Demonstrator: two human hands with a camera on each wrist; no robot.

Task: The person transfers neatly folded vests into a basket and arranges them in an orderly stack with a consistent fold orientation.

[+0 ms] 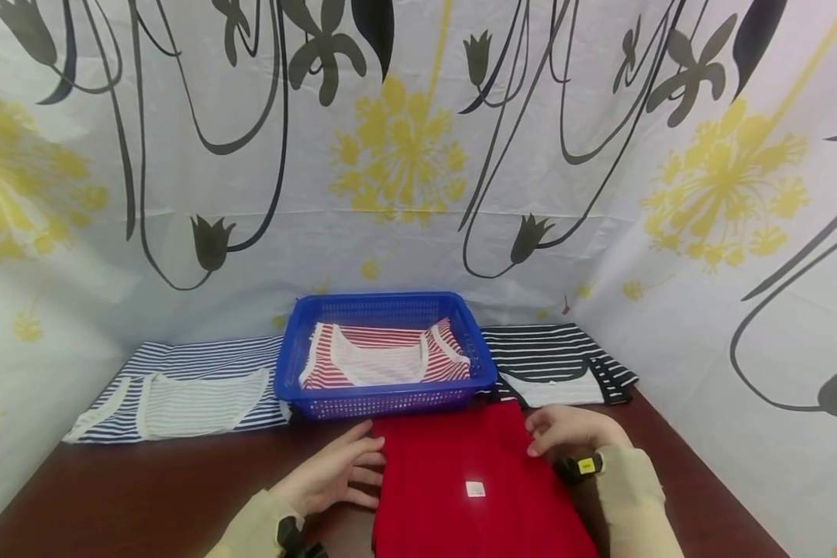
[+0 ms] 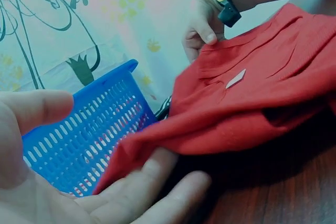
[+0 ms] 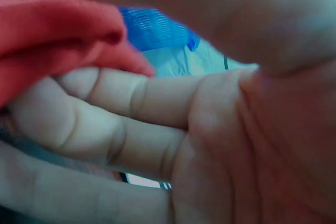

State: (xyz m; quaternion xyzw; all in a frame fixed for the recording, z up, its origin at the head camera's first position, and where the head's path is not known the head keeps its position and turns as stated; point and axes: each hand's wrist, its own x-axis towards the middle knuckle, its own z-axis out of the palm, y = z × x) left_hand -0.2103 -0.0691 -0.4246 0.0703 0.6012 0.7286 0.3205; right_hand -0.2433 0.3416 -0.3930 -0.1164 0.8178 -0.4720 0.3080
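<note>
A red garment (image 1: 453, 480) with a small white label (image 1: 475, 489) lies flat on the table in front of the basket; its kind is unclear. My left hand (image 1: 338, 471) is at its left edge, fingers spread and nearly straight. In the left wrist view the left fingers (image 2: 134, 190) touch the underside of the cloth, the thumb standing apart. At the upper right edge, my right hand (image 1: 575, 430) pinches the garment, thumb on top. The right wrist view shows the right fingers (image 3: 126, 114) bent beneath the red cloth (image 3: 58, 32).
Behind the garment stands a blue plastic basket (image 1: 390, 399) holding a red-and-white striped top (image 1: 384, 356). A blue-and-white striped top (image 1: 188, 395) lies to its left, a black-and-white striped one (image 1: 551, 356) to its right. A patterned curtain (image 1: 418, 256) hangs behind the brown table (image 1: 146, 496).
</note>
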